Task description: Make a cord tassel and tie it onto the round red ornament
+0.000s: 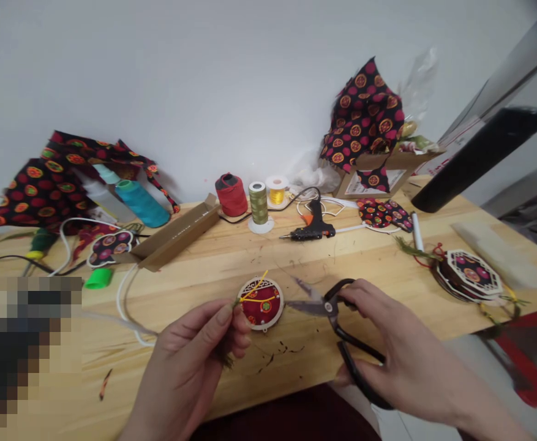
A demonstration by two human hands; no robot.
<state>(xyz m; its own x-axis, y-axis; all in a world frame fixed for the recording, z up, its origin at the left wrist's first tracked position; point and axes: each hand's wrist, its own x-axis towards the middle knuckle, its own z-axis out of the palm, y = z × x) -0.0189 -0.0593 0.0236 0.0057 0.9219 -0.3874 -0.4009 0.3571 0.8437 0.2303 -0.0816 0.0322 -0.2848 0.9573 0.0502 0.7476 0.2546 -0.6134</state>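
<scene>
My left hand (204, 346) pinches a small green tassel (226, 360), its yellow cord (255, 297) sticking out past the fingertips in two loose ends. In my right hand (387, 349) is a pair of scissors (329, 307) with black handles. Its blades are spread apart and point left toward the cord, not touching it. Behind the cord, a round ornament (268, 309) with a pale cut-out rim and dark red patterned fabric lies on the table.
A glue gun (311, 226), green thread spool (259, 208), red thread cone (231, 195) and yellow spool (277, 191) stand farther back. An open cardboard box (179, 236) lies left. Stacked ornaments (468, 275) sit right. Dark scraps (280, 354) lie near the front edge.
</scene>
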